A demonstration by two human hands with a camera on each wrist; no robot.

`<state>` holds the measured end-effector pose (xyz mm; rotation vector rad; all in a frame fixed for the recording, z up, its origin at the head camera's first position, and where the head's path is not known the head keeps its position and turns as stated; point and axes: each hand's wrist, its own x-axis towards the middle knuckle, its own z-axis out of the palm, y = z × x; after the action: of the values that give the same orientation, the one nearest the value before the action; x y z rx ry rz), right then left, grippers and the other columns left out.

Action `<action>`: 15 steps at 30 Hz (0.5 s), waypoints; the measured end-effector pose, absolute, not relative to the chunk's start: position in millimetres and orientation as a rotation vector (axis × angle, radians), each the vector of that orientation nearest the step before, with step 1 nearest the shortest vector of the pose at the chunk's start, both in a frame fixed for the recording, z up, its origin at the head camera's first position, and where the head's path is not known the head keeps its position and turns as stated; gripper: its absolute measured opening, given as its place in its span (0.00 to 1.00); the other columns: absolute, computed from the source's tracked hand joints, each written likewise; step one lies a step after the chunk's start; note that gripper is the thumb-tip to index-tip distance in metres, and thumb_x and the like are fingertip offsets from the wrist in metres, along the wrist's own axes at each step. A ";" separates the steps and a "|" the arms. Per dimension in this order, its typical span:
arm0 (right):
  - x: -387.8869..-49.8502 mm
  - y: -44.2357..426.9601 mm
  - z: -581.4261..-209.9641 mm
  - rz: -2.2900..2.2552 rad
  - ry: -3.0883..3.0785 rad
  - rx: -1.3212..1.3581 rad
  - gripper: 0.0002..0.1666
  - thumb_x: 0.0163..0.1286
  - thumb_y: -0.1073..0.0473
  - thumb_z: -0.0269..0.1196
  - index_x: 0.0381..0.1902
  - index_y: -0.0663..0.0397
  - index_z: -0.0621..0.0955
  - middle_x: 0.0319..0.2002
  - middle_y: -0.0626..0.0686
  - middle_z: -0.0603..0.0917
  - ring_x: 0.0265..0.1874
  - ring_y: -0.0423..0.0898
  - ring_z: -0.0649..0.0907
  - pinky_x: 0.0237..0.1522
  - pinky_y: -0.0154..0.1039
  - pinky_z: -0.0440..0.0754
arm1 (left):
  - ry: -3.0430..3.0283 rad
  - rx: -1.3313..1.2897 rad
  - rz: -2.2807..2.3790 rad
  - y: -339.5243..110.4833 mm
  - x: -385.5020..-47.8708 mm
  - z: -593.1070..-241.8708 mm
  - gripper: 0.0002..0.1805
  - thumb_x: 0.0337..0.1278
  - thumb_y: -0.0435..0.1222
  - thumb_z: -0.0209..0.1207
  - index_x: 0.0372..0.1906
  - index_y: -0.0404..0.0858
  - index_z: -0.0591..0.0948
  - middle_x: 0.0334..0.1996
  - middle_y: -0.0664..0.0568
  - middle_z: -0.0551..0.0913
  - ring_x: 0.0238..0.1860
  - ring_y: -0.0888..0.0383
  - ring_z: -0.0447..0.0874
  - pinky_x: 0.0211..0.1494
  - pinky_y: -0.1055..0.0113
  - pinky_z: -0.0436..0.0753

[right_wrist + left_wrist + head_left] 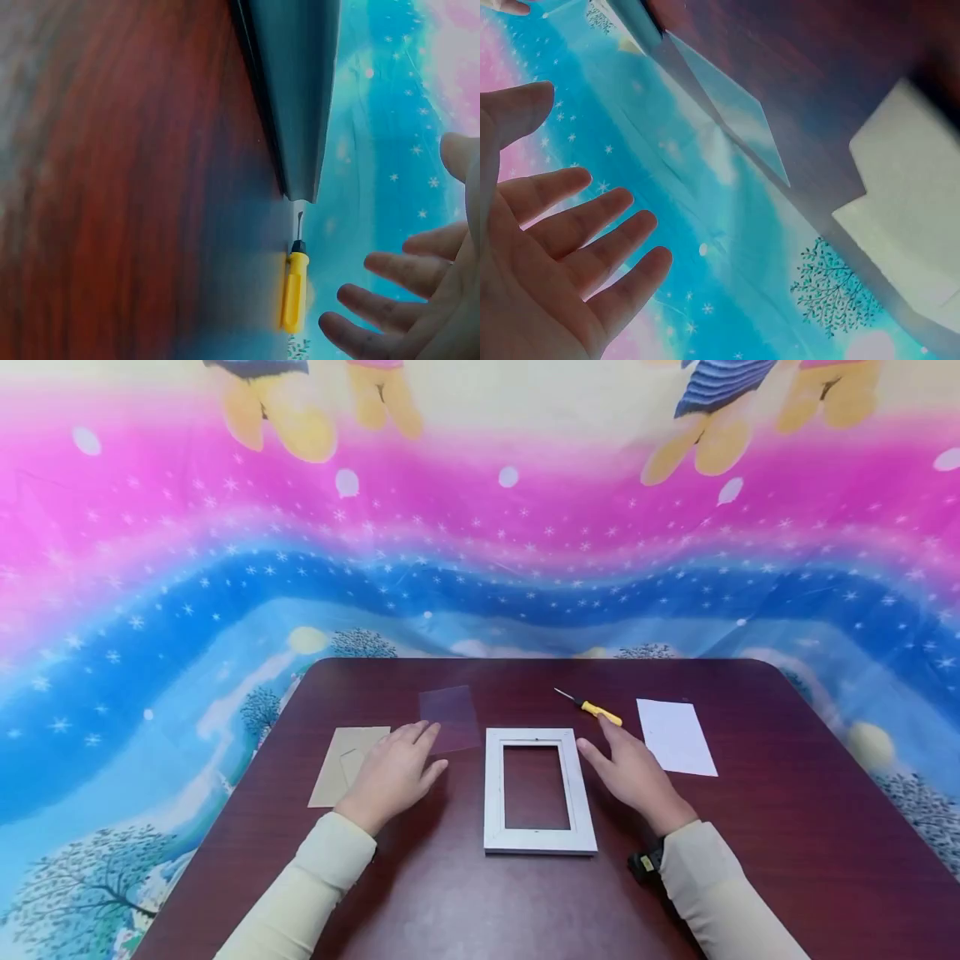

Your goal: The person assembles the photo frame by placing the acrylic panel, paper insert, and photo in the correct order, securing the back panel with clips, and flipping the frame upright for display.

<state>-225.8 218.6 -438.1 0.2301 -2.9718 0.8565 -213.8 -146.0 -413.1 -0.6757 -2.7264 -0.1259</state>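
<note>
A white picture frame [528, 841] with a rectangular opening lies on the table between the two hands. My left hand [395, 772] hovers with relaxed fingers near the tan backing board [330, 777] and the clear plastic sheet [450, 718]; its palm [540, 262] holds nothing in the left wrist view. My right hand [637, 774], fingers spread and holding nothing, is beside the frame's right edge. A screwdriver [602, 713] with a yellow handle lies just beyond the right fingertips. To the right of it is a white sheet of paper [677, 737].
The dark reddish-brown table [810, 860] has rounded far corners. Behind it hangs a colorful printed cloth [480, 527] with snowflakes and trees. A dark band [647, 862] is on the right wrist.
</note>
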 end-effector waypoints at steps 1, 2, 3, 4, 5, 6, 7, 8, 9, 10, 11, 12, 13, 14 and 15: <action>-226.7 218.9 -438.9 0.877 -2.968 0.214 0.52 0.71 0.27 0.45 0.76 0.59 0.53 0.71 0.67 0.60 0.68 0.66 0.62 0.63 0.66 0.61 | -2.730 -0.679 -0.123 -146.8 -215.3 -411.7 0.33 0.62 0.51 0.61 0.65 0.34 0.74 0.59 0.39 0.77 0.59 0.44 0.76 0.61 0.49 0.74; -227.9 219.0 -440.0 0.895 -2.963 0.199 0.52 0.71 0.27 0.44 0.76 0.60 0.53 0.70 0.67 0.61 0.68 0.66 0.62 0.63 0.66 0.61 | -2.738 -0.677 -0.117 -147.6 -216.9 -410.3 0.33 0.62 0.51 0.61 0.65 0.34 0.73 0.59 0.39 0.77 0.59 0.44 0.75 0.61 0.49 0.74; -229.6 218.8 -441.0 0.915 -2.954 0.187 0.53 0.71 0.26 0.44 0.76 0.61 0.54 0.70 0.67 0.62 0.67 0.66 0.63 0.63 0.66 0.62 | -2.744 -0.675 -0.111 -148.4 -218.6 -409.2 0.33 0.62 0.51 0.61 0.65 0.35 0.73 0.59 0.39 0.77 0.60 0.44 0.75 0.61 0.49 0.73; -231.4 218.6 -442.0 0.940 -2.943 0.178 0.53 0.71 0.26 0.43 0.75 0.61 0.55 0.69 0.67 0.63 0.67 0.66 0.64 0.62 0.65 0.63 | -2.751 -0.672 -0.105 -149.1 -220.2 -408.1 0.33 0.63 0.51 0.60 0.66 0.35 0.73 0.60 0.39 0.76 0.60 0.44 0.75 0.62 0.49 0.73; -233.4 218.3 -443.0 0.966 -2.934 0.170 0.52 0.71 0.26 0.43 0.75 0.61 0.55 0.69 0.66 0.65 0.66 0.65 0.65 0.62 0.65 0.64 | -2.758 -0.671 -0.099 -149.6 -221.8 -407.0 0.33 0.63 0.51 0.60 0.66 0.35 0.73 0.60 0.39 0.76 0.60 0.44 0.75 0.62 0.49 0.73; -235.4 218.0 -443.9 0.985 -2.925 0.170 0.52 0.71 0.26 0.43 0.75 0.61 0.56 0.68 0.66 0.66 0.65 0.65 0.67 0.61 0.64 0.65 | -2.763 -0.672 -0.097 -150.1 -223.4 -406.1 0.33 0.63 0.51 0.60 0.66 0.35 0.73 0.60 0.39 0.76 0.60 0.44 0.75 0.62 0.50 0.73; -237.6 217.7 -444.7 1.011 -2.917 0.166 0.51 0.71 0.26 0.43 0.75 0.60 0.57 0.67 0.65 0.68 0.65 0.64 0.68 0.61 0.64 0.66 | -2.768 -0.674 -0.095 -150.4 -225.0 -405.1 0.33 0.63 0.51 0.60 0.66 0.35 0.73 0.60 0.39 0.76 0.60 0.44 0.75 0.62 0.50 0.74; -239.7 217.5 -445.6 1.028 -2.913 0.166 0.51 0.71 0.26 0.43 0.75 0.59 0.58 0.66 0.65 0.69 0.64 0.63 0.69 0.60 0.63 0.67 | -2.774 -0.676 -0.096 -150.3 -226.6 -404.2 0.34 0.63 0.51 0.60 0.66 0.34 0.73 0.60 0.39 0.76 0.60 0.44 0.75 0.62 0.49 0.73; -241.6 217.3 -446.1 1.052 -2.907 0.165 0.50 0.71 0.27 0.44 0.75 0.58 0.59 0.65 0.64 0.71 0.63 0.62 0.71 0.59 0.63 0.68 | -2.777 -0.684 -0.099 -150.0 -228.3 -403.4 0.33 0.63 0.51 0.60 0.66 0.34 0.73 0.60 0.39 0.76 0.60 0.44 0.75 0.62 0.49 0.74; -243.1 217.5 -446.6 1.076 -2.903 0.160 0.48 0.71 0.28 0.45 0.75 0.57 0.59 0.64 0.63 0.72 0.62 0.62 0.72 0.59 0.62 0.69 | -2.779 -0.694 -0.104 -149.5 -230.1 -402.6 0.33 0.63 0.51 0.60 0.66 0.34 0.73 0.60 0.39 0.76 0.60 0.44 0.75 0.61 0.49 0.74; -244.8 217.6 -447.0 1.099 -2.900 0.155 0.47 0.72 0.29 0.46 0.75 0.56 0.60 0.63 0.63 0.73 0.62 0.61 0.73 0.59 0.62 0.70 | -2.781 -0.704 -0.114 -148.7 -232.1 -401.8 0.33 0.63 0.51 0.60 0.66 0.34 0.73 0.60 0.39 0.76 0.60 0.44 0.75 0.61 0.49 0.74; -246.5 217.8 -447.6 1.122 -2.899 0.149 0.46 0.72 0.30 0.47 0.75 0.55 0.60 0.63 0.62 0.73 0.61 0.61 0.73 0.58 0.62 0.70 | -2.785 -0.713 -0.124 -147.8 -234.2 -401.1 0.33 0.64 0.51 0.60 0.66 0.34 0.73 0.60 0.38 0.76 0.59 0.43 0.75 0.61 0.49 0.74; -248.2 218.2 -448.1 1.153 -2.896 0.139 0.45 0.72 0.30 0.47 0.74 0.55 0.61 0.62 0.62 0.74 0.61 0.60 0.73 0.58 0.61 0.71 | -2.792 -0.717 -0.128 -146.7 -236.5 -400.6 0.33 0.64 0.51 0.59 0.66 0.34 0.72 0.60 0.38 0.76 0.60 0.43 0.75 0.61 0.49 0.74; -249.7 218.7 -448.6 1.184 -2.892 0.133 0.45 0.72 0.31 0.48 0.74 0.55 0.61 0.62 0.62 0.74 0.61 0.60 0.73 0.58 0.61 0.71 | -2.803 -0.718 -0.134 -145.5 -238.8 -400.1 0.33 0.64 0.51 0.59 0.66 0.34 0.72 0.60 0.38 0.76 0.60 0.44 0.75 0.61 0.49 0.74; -251.4 219.1 -449.2 1.215 -2.888 0.125 0.45 0.72 0.31 0.48 0.74 0.55 0.62 0.62 0.61 0.74 0.61 0.60 0.73 0.58 0.60 0.71 | -2.816 -0.715 -0.143 -144.4 -241.5 -399.9 0.33 0.65 0.51 0.58 0.67 0.34 0.72 0.60 0.39 0.76 0.60 0.44 0.75 0.62 0.50 0.73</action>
<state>-251.4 219.1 -449.2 0.1249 -2.8875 1.2151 -241.5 -144.4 -399.9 -0.7155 -2.8161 -0.1426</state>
